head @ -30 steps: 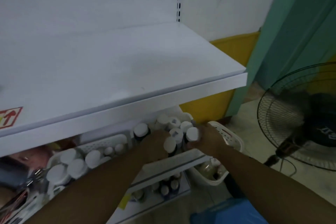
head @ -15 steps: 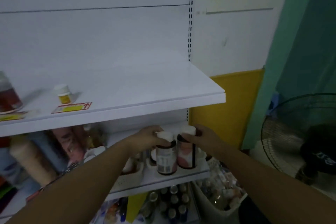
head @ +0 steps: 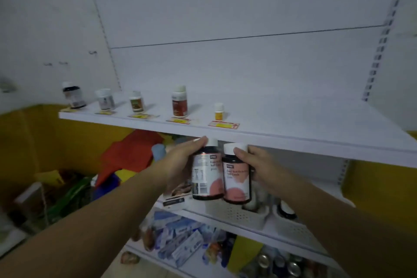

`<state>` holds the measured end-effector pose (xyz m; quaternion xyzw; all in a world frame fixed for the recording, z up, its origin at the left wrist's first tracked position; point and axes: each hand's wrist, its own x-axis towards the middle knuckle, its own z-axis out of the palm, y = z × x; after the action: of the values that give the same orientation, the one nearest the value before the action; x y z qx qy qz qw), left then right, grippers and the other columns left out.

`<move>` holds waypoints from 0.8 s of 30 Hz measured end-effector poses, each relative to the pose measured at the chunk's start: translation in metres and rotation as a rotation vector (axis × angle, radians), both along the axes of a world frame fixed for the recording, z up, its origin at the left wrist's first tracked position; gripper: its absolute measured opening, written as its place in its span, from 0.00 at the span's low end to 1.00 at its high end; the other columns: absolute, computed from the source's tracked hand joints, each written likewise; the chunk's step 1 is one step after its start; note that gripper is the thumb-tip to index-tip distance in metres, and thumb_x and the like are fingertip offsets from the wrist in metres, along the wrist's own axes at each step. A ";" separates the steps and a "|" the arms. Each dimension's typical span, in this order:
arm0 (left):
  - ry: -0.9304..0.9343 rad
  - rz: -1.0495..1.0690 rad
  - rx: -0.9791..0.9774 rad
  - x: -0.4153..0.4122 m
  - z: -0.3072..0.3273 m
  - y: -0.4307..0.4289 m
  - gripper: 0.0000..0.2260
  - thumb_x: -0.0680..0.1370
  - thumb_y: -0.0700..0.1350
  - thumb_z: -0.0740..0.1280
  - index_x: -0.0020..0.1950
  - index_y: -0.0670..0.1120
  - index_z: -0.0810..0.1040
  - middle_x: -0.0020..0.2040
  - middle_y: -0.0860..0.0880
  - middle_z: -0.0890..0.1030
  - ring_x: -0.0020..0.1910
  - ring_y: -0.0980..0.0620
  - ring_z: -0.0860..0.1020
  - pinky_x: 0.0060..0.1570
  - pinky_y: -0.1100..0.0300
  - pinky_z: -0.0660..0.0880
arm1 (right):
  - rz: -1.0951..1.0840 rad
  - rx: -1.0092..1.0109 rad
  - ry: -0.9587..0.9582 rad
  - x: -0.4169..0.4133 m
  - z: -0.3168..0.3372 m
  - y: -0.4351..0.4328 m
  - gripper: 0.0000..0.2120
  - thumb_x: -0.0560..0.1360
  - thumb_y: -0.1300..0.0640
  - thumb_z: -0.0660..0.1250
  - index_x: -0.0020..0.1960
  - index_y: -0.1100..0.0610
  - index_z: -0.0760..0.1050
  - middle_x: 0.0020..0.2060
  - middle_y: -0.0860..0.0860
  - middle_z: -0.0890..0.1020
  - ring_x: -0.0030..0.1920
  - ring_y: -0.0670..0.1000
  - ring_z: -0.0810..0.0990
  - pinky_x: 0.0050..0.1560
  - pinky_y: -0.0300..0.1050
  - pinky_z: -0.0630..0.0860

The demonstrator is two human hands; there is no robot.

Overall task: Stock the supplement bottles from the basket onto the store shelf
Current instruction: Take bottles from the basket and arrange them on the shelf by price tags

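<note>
Two hands were up in front of the white store shelf (head: 293, 124). Each hand held one dark supplement bottle with a white cap. The left hand (head: 180, 165) was wrapped around the left bottle (head: 206, 174), with its fingers curled over the side and one fingertip up by the cap. The right hand (head: 257, 165) was wrapped around the right bottle (head: 237, 178), with its thumb pressed on the front near the cap. The two bottles stood upright, side by side and touching. Both had a white label with a pink shape at the bottom. Their caps were just under the front edge of the shelf, so the bottles were not on it.

Five other bottles stood in a row on top of the shelf, well apart from each other. From the left there was a dark bottle (head: 73, 97), a grey bottle (head: 105, 101), a green and orange bottle (head: 136, 102), a tall red bottle (head: 179, 102) and a tiny yellow bottle (head: 218, 111). Each of the five had a small price tag (head: 223, 124) lying flat in front of it.

Under the hands, a lower shelf (head: 259, 225) held a white basket (head: 237, 214) with holes in its wall. A second white basket (head: 291, 225) sat just beside it on the right, with a dark bottle inside. Blurry packs (head: 180, 241) lay on the shelf below that.
</note>
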<state>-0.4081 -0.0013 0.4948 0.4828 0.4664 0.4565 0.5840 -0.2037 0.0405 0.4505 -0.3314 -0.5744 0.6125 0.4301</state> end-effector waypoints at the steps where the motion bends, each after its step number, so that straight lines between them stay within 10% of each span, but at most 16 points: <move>1: -0.014 0.041 -0.009 -0.009 0.004 -0.004 0.21 0.74 0.52 0.65 0.63 0.43 0.76 0.59 0.41 0.81 0.58 0.42 0.79 0.56 0.49 0.76 | 0.015 -0.004 0.035 -0.014 0.006 0.001 0.25 0.61 0.41 0.74 0.53 0.55 0.80 0.50 0.54 0.85 0.52 0.56 0.83 0.54 0.55 0.77; 11: 0.035 0.233 0.107 -0.154 0.041 -0.039 0.24 0.68 0.51 0.71 0.61 0.43 0.77 0.55 0.40 0.83 0.51 0.42 0.82 0.45 0.53 0.80 | 0.262 0.053 0.131 -0.195 0.056 0.009 0.24 0.69 0.45 0.70 0.60 0.56 0.77 0.55 0.56 0.83 0.56 0.58 0.81 0.61 0.60 0.74; 24: 0.104 0.295 0.171 -0.396 0.047 -0.032 0.14 0.62 0.51 0.75 0.46 0.48 0.84 0.48 0.43 0.86 0.47 0.46 0.84 0.45 0.53 0.78 | 0.087 0.428 -0.198 -0.411 0.093 0.023 0.11 0.66 0.40 0.69 0.44 0.45 0.81 0.41 0.40 0.85 0.42 0.39 0.83 0.35 0.32 0.77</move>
<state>-0.8037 -0.0335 0.5422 0.4800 0.5211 0.5496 0.4428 -0.6149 0.0633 0.5439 -0.2661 -0.7443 0.4593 0.4052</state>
